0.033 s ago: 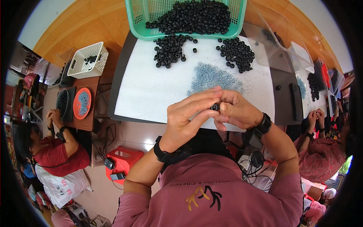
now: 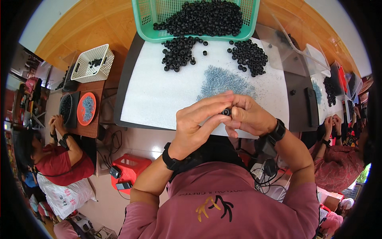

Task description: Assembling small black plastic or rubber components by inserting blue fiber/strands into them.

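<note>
Open room spans the white sheet [image 2: 159,95]'s left side, toward the table [image 2: 128,75]'s dark edge; left hand [image 2: 195,123] and right hand [image 2: 251,115], fingers curled close, pinch a black bead [image 2: 226,112].

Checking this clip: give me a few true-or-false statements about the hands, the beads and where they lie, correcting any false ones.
1. The fingers of the left hand hold a black bead close to the right hand. True.
2. The green basket at the far edge holds pale blue pieces. False: the green basket holds black beads.
3. Two loose black piles lie on the white sheet. True.
4. The wearer's wrists are bare. False: each has a black band.
5. An orange-red dish on the left-hand table holds pale blue pieces. True.
</note>
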Motion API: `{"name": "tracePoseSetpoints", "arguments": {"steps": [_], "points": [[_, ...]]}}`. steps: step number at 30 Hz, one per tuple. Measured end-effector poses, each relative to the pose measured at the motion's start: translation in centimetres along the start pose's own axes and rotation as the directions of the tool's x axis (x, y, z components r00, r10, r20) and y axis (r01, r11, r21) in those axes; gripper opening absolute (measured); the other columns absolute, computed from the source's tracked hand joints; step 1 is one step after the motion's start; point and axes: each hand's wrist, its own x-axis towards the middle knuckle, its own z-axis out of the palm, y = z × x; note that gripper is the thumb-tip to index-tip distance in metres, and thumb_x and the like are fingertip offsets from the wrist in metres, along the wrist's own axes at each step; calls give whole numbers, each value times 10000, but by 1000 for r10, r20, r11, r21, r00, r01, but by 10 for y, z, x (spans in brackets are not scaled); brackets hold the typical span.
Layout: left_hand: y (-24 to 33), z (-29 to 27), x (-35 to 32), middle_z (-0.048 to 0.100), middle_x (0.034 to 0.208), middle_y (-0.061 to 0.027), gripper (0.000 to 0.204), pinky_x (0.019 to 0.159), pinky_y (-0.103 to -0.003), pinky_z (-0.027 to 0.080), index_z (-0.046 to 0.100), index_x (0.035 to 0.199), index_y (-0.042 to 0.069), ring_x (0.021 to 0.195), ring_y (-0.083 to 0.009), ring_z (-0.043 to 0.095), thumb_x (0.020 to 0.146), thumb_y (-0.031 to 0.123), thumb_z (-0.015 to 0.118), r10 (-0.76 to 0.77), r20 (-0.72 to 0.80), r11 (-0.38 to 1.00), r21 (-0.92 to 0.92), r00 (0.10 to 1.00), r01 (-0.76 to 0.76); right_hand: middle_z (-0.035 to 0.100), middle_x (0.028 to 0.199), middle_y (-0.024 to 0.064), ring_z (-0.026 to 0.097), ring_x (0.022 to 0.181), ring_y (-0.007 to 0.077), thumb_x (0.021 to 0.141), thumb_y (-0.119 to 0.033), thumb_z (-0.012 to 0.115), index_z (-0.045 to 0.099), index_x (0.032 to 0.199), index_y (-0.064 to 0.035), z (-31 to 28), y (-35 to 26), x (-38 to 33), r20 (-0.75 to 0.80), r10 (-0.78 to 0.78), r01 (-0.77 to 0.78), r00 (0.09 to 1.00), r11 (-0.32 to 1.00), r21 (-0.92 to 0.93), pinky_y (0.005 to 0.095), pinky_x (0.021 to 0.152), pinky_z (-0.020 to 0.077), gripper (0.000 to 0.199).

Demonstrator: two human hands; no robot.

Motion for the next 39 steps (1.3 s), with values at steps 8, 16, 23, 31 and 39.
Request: {"name": "tracePoseSetpoints", "arguments": {"steps": [8, 16, 23, 31, 39], "points": [[-5, 5, 6, 661, 1147, -207, 221, 981, -443, 496, 688, 1056, -17, 1159, -369, 600, 836, -32, 663, 17, 15, 996, -82, 1000, -16, 521, 797, 6, 519, 602, 54, 936, -325, 641, 566, 1174, -28, -4, -12, -8, 39, 54, -55, 998, 998, 14, 253, 544, 550, 388], [-5, 10, 6, 660, 1151, -202, 222, 1000, -471, 478, 687, 1045, -20, 1168, -396, 588, 824, -23, 668, 52, 19, 980, -195, 998, -47, 567, 810, 32, 530, 607, 62, 924, -308, 655, 595, 1127, -28, -2, -2, -8, 77, -40, 31, 996, 993, 113, 285, 523, 559, 351], [-1, 22, 10, 677, 1102, -210, 186, 1015, -499, 455, 696, 1017, -11, 1135, -367, 617, 842, -35, 637, 193, 55, 981, -19, 980, -193, 586, 783, 18, 540, 577, 77, 914, -133, 633, 604, 1055, -33, 8, 6, -4, 54, -294, 293, 954, 883, -367, 257, 538, 546, 175], [-22, 65, -1, 646, 1129, -112, 242, 1001, -366, 458, 642, 1125, -14, 1081, -203, 601, 1010, 122, 478, -215, -284, 933, -341, 934, 111, 459, 691, -30, 400, 510, 31, 891, -97, 591, 556, 918, -53, 13, -13, -2, -315, 229, -181, 921, 968, 174, 176, 423, 345, 62], [-26, 64, 24, 427, 1448, -195, 688, 1140, -411, 261, 388, 1408, -26, 1343, -278, 388, 1026, 531, 257, -321, -303, 810, -578, 897, 95, 546, 806, -1, 416, 562, 33, 877, -137, 610, 593, 864, -27, 6, -42, 20, -352, 171, -239, 920, 958, -160, 197, 445, 323, 112]]}}
